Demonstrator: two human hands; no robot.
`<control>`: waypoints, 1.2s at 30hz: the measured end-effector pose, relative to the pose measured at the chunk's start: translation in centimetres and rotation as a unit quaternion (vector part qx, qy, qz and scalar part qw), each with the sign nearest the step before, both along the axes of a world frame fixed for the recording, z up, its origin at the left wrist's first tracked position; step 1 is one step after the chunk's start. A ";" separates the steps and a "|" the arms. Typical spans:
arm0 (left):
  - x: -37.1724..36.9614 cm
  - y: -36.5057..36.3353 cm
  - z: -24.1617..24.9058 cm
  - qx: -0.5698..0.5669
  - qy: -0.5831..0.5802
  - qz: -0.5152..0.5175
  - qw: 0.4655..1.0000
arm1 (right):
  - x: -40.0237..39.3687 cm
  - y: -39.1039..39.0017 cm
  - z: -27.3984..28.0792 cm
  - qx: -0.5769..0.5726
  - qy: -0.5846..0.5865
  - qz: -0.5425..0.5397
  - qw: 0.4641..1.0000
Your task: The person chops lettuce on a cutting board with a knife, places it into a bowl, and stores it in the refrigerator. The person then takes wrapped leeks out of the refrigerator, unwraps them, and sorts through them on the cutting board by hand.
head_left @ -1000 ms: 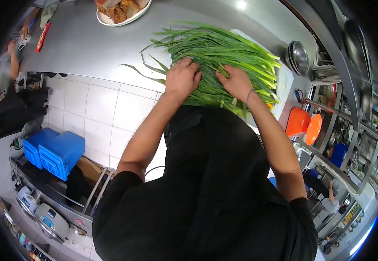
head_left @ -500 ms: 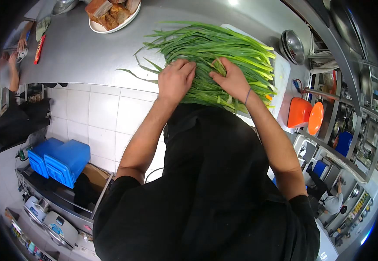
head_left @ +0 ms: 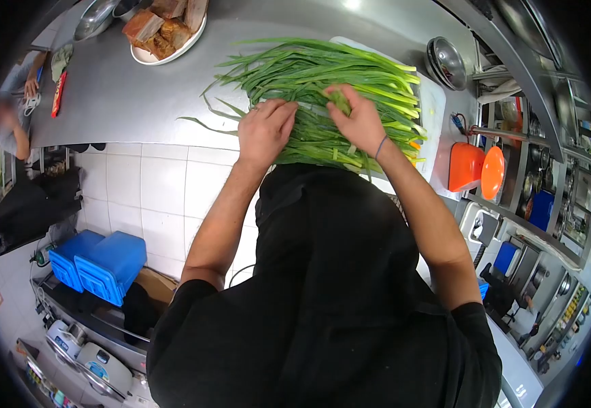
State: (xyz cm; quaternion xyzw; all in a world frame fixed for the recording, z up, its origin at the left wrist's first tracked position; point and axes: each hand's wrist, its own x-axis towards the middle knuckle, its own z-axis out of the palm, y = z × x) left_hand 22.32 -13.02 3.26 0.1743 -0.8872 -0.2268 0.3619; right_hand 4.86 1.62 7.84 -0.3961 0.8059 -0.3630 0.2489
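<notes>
A big bundle of green onions (head_left: 322, 75) lies across a white cutting board (head_left: 433, 102) on the steel counter (head_left: 125, 88). My left hand (head_left: 263, 130) rests palm down on the near side of the bundle, fingers together, pressing the stalks. My right hand (head_left: 356, 121) sits just to its right on the bundle, fingers pinching a few stalks and lifting them slightly. A blue band circles my right wrist. The stalks' near ends are hidden behind my black shirt.
A white plate of browned meat chunks (head_left: 166, 27) stands at the counter's far left. Metal bowls (head_left: 445, 61) sit at the far right, an orange container (head_left: 475, 170) to the right. Blue crates (head_left: 98, 262) stand below; another person (head_left: 10, 129) is at far left.
Both hands have stayed on the green onions. My right hand has shifted further onto the bundle and pulled up a few stalks between its fingers. The view has drifted slightly.
</notes>
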 end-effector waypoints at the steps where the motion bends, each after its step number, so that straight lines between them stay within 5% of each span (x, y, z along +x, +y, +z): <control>1: 0.0 0.1 -0.1 0.008 0.002 0.002 1.000 | 0.3 0.1 0.3 0.015 -0.029 0.030 0.999; 4: 0.1 0.6 0.1 0.048 0.007 0.001 0.999 | 0.1 0.5 -3.5 -0.009 0.014 0.111 0.994; 10: 0.9 0.9 0.3 0.086 -0.077 0.007 0.993 | -0.4 0.5 -3.9 0.044 -0.136 0.062 0.988; 13: 0.6 1.6 1.4 0.056 -0.101 -0.014 0.993 | -1.0 0.6 -4.0 0.076 -0.116 0.087 0.987; 25: -1.7 2.8 0.2 0.093 -0.162 -0.024 0.982 | -0.4 0.8 -3.1 0.064 -0.291 -0.034 0.954; 28: -2.0 3.0 -0.7 0.154 -0.123 -0.045 0.979 | 0.0 0.7 -1.9 0.074 -0.267 -0.036 0.960; 33: -2.4 3.9 -1.8 0.495 -0.048 -0.047 0.866 | -0.8 1.3 -2.5 0.037 -0.397 -0.068 0.914; 36: -3.1 5.0 -2.8 0.577 0.047 -0.046 0.814 | -1.0 1.6 -2.8 -0.004 -0.450 -0.087 0.889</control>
